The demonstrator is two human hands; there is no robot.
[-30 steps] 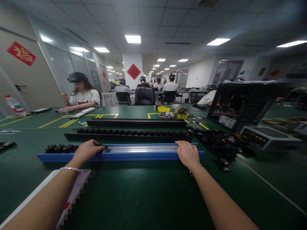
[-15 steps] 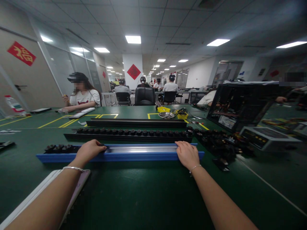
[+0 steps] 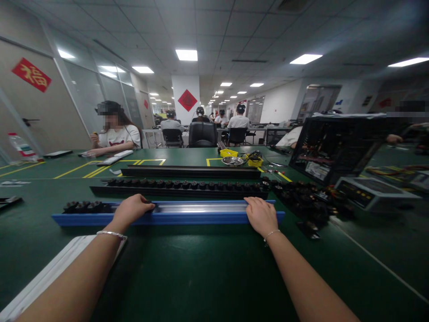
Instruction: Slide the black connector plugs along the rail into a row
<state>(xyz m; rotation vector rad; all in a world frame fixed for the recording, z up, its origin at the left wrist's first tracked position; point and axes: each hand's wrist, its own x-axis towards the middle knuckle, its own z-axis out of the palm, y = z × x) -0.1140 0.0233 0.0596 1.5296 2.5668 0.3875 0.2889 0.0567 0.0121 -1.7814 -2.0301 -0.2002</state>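
A long blue channel rail [image 3: 201,218] with a bright metal inner strip lies across the table before me. My left hand [image 3: 134,209] reaches into it left of the middle, fingers pinched on a small black module [image 3: 149,204] that is mostly hidden. Several black modules [image 3: 83,206] sit in the rail's left end, apart from my hand. My right hand [image 3: 262,214] is closed over the rail's right end, fingers across the top and thumb side toward me. Behind lies a black rail [image 3: 174,192] filled with a row of similar black modules.
Another black rail [image 3: 187,171] lies farther back. Loose black modules [image 3: 301,199] are heaped at right, near a grey metal box [image 3: 372,193] and an open computer case [image 3: 330,147]. A white flat object [image 3: 50,273] lies under my left forearm. A co-worker [image 3: 117,134] sits at far left.
My left hand has slid a little to the right along the blue rail with the black module. More metal strip shows behind it. My right hand stays in place.
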